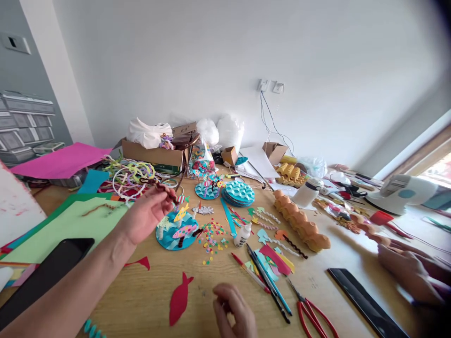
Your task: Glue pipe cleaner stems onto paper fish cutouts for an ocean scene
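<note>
Cluttered bench [155,291]: left hand [150,213] pinches brown pipe cleaner [166,190], right hand [237,312] curls loosely near red paper fish [180,299] at six o'clock.

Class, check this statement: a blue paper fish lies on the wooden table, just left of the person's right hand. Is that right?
The colour is wrong. The head view shows a red paper fish on the wooden table, just left of the person's right hand.

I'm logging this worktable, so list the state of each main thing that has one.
Left hand, pinching a brown fuzzy stem
Right hand, fingers curled, contents unclear
Red paper fish, cut out, flat
Small white bottle, upright
Black phone, flat, screen dark
Red-handled tool, lying down, handles apart
Cardboard box, open, filled
</note>
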`<state>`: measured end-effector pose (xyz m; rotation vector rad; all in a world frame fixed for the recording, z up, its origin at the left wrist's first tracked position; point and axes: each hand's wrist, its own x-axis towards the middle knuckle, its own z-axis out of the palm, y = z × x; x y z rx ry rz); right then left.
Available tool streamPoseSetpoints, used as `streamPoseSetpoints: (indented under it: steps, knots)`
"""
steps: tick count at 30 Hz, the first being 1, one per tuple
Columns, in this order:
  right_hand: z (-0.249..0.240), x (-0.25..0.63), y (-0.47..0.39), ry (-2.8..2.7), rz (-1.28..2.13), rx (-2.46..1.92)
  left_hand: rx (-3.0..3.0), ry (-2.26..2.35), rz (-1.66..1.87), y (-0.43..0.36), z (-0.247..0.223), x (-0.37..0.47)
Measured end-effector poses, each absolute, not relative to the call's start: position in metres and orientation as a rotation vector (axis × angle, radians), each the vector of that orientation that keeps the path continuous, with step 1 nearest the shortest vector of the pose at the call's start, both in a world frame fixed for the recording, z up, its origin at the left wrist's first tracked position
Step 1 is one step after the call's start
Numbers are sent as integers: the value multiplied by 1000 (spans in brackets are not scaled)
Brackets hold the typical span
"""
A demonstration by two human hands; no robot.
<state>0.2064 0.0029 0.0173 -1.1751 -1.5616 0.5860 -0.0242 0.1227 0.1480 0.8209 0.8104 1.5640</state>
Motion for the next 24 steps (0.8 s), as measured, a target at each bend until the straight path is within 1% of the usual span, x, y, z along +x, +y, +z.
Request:
streamPoseSetpoints:
  steps: [2,5,8,10,18,24]
  knots:
    - [48,208,8,-1466,734,-1165,798,702,1395,92,141,-5]
    - [87,202,18,-1393,1059,-1104,719,687,1277,62,127,12]
    - [105,190,25,-1261,1388,-930,612,673,1248,48,114,20]
    - [108,180,26,-1172,1515,-842,548,650,1241,43,107,23]
    - [97,165,27,-934,1604,-813,427,635,1201,30,89,27]
    - [85,168,26,-898,1649,-845,477,689,1235,28,86,27]
